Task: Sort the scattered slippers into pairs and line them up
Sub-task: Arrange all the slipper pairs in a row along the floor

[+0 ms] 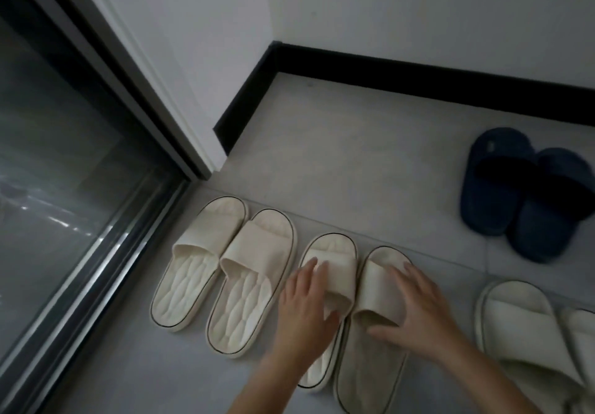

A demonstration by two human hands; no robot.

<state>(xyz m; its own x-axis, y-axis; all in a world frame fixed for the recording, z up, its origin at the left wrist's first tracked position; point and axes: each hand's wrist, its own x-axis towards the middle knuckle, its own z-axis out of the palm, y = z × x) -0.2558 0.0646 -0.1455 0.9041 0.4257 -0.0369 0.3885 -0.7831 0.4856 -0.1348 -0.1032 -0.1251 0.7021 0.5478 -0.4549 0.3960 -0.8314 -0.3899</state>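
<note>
Pale tiled floor beside a glass sliding door. Two cream foam slide slippers sit paired on the left. The left hand lies on a third cream slipper, fingers straight; whether its thumb hooks the strap cannot be told. The right hand presses flat, fingers spread, on a fourth cream slipper with a greyish footbed. These two sit staggered and touching. A sideways push would likely knock the finished pair crooked, and flat palms could twist them.
</note>
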